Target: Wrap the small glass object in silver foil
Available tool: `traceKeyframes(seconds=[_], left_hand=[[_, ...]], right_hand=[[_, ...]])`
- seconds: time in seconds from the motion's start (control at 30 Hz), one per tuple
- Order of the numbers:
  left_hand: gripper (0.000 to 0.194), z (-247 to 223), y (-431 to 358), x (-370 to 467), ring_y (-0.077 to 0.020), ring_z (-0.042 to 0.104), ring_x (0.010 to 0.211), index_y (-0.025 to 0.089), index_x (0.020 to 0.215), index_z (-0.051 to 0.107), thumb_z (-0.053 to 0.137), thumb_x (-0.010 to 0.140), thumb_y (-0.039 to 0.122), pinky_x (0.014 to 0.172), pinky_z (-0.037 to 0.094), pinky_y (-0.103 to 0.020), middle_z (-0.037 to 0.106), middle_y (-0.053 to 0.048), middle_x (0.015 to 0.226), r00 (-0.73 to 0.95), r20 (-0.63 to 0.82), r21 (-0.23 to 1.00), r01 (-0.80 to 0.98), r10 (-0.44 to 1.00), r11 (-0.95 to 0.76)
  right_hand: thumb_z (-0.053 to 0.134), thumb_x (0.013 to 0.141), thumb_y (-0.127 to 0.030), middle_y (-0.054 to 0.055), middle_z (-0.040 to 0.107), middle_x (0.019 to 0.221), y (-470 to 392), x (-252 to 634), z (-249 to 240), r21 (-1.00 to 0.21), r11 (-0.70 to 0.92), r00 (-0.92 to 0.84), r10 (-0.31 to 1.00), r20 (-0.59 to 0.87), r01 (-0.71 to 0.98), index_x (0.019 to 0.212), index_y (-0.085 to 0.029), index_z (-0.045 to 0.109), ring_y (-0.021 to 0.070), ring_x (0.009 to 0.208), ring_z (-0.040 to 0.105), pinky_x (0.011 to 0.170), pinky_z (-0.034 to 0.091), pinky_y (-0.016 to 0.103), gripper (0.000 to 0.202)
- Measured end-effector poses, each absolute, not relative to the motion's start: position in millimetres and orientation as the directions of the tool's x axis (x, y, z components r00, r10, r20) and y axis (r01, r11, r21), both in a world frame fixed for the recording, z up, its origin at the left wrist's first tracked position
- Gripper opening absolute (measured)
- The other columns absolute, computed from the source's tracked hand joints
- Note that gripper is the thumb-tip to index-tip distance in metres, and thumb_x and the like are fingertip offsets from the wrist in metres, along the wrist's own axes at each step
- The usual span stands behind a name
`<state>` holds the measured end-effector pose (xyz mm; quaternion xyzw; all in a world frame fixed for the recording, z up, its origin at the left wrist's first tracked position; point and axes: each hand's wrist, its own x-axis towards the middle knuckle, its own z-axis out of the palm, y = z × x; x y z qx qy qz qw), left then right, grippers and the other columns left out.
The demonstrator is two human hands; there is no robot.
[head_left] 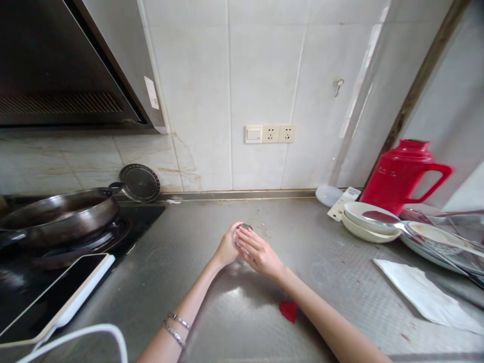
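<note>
Both hands meet above the metal countertop (pixel 234 333) near the middle of the view. My left hand (pixel 227 247) is curled around a small, shiny, round object (pixel 237 237), mostly hidden by the fingers. From the right, my right hand (pixel 260 253) lies over the same object, its fingers pressed together across it. What the object is cannot be made out. A small red piece (pixel 289 311) lies on the counter below my right wrist.
At the left, a metal pan (pixel 64 217) sits on the stove, with a phone (pixel 56 297) in front. A black round disc (pixel 139 183) leans on the wall. To the right are a red thermos (pixel 401 176), stacked bowls (pixel 370 232) and a white napkin (pixel 427 295).
</note>
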<state>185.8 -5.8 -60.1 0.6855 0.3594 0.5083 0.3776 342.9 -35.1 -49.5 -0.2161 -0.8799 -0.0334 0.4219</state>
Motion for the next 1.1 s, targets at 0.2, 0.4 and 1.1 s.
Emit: traceKeyframes(seconds=[0.2,0.4,1.1], left_hand=[[0.075,-57,-10,190,-0.0259,0.058,0.110,0.018,0.121,0.048,0.078,0.053,0.010,0.093,0.048,-0.037,0.058,-0.013,0.124,0.324,0.385,0.913,0.001,0.864,-0.407],[0.083,-53,-11,186,-0.0259,0.058,0.109,0.019,0.121,0.049,0.081,0.046,0.005,0.090,0.048,-0.035,0.060,-0.012,0.120,0.337,0.265,0.964,-0.093,0.903,-0.248],[0.084,-53,-18,193,-0.0277,0.058,0.111,0.018,0.122,0.051,0.079,0.045,0.001,0.088,0.049,-0.035,0.059,-0.013,0.125,0.467,0.260,0.965,-0.104,0.845,-0.239]], right_hand=[[0.038,0.095,-0.020,0.009,0.054,0.135,-30,345,-48,-0.294,0.833,-0.368,0.487,0.792,0.469,0.135,-0.024,0.049,0.0228,0.131,0.044,0.109,0.035,0.053,0.041],[0.041,0.095,-0.021,0.008,0.057,0.131,-36,361,-51,-0.392,0.810,-0.274,0.534,0.800,0.435,0.132,-0.026,0.052,0.0233,0.126,0.050,0.108,0.036,0.054,0.040],[0.045,0.094,-0.033,0.004,0.067,0.118,-46,360,-39,-0.575,0.762,-0.260,0.644,0.719,0.299,0.112,-0.028,0.068,0.0238,0.117,0.058,0.108,0.035,0.055,0.030]])
